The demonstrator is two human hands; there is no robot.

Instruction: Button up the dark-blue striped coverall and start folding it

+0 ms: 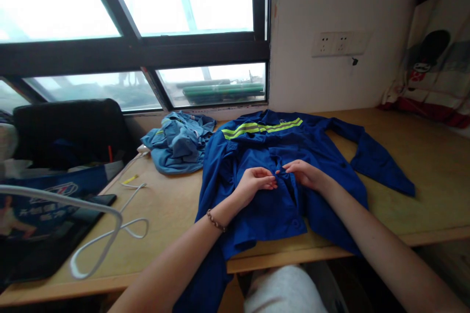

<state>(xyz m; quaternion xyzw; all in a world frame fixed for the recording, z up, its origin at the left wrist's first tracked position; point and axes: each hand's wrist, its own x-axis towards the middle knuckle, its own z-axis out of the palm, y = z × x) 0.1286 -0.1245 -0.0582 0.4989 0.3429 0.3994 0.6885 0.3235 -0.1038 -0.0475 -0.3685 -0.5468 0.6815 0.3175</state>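
Blue jacket [268,149] laid flat on desk [422,166] for support; left hand [255,181] and right hand [304,173] pinching its front edges together.

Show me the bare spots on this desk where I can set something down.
Widest bare desk lies right of the dark blue jacket. A smaller patch sits between the white hanger, light blue garment and jacket. Crowded: the left edge, and the centre under the left hand and right hand.
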